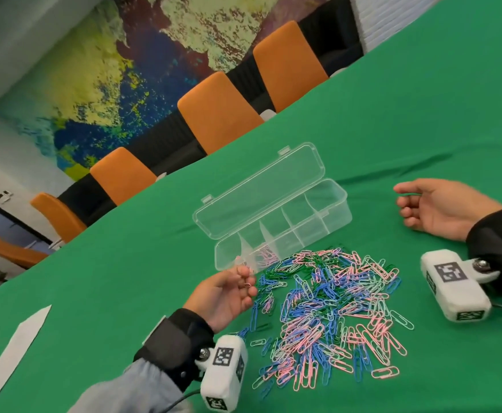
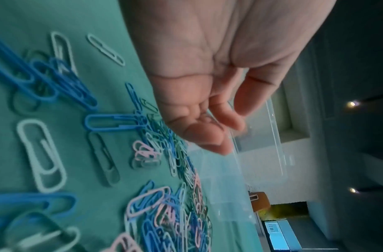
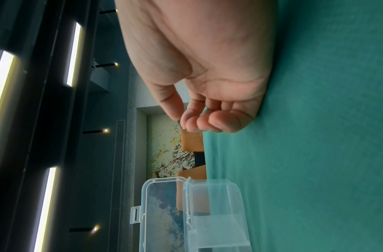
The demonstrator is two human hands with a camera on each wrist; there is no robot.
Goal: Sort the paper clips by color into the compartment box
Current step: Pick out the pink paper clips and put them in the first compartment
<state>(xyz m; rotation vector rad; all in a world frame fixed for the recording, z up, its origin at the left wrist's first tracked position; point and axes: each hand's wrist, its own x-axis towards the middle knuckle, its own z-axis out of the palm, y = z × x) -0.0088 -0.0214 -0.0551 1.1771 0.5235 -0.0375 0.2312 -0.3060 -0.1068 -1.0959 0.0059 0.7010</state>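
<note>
Overhead first: pinches a thin pink clip [image 1: 247, 284] in the curled fingertips of the left hand [image 1: 226, 296], palm up, just beside the left front corner of the box [image 1: 342, 216]. Rests the right hand [image 1: 440, 210] on its side on the green cloth [image 1: 392, 114], well right of the box, fingers loosely curled, thumb stretched out. Shows the box as clear, hard plastic, long and round-cornered, split by thin dividers, its lid [image 1: 258, 192] tilted back; holds a few pink clips in a compartment near the left end. Leaves the pile [image 1: 333, 308] spread loose on the cloth just in front of the box: glossy wire loops in pink, blue, green and white, tangled over one another. Lines up orange chairs [image 1: 217, 111] along the far edge. Next, from the left wrist: curls the left hand [image 2: 207, 68] with fingertips [image 2: 207, 136] drawn together over the pile [image 2: 164, 213], against the blurred box [image 2: 225, 187]; too smeared to make out the held clip. Lastly, from the right wrist: brings the right hand's [image 3: 207, 59] thumb close to the bent fingers above the smooth cloth [image 3: 315, 136]; cannot tell whether anything sits between them. Stands the box [image 3: 216, 213] nearby with its lid [image 3: 160, 213] up.
</note>
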